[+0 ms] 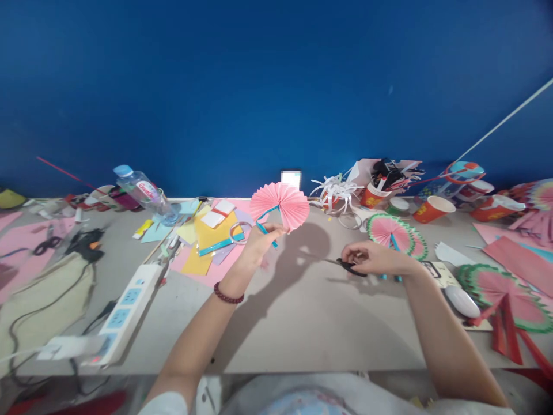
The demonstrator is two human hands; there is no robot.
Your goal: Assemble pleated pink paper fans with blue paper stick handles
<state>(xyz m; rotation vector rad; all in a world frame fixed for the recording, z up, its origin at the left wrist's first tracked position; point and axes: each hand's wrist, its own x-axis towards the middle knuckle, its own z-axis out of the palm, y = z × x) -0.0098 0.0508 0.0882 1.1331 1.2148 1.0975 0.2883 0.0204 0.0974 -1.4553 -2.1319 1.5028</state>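
Note:
A pleated pink paper fan with a blue strip at its centre is held up by my left hand, its fingers closed round the lower part. The blue strip hangs past the fingers. Lower and to the right, my right hand is closed on the black handles of scissors, whose blades point left toward the fan without touching it. Just beyond my right hand lies a pink fan with a green edge.
Coloured papers lie behind my left arm, near a tilted plastic bottle. A power strip is at the left. White paper strips, red cups, a white mouse and another green-edged fan are toward the right.

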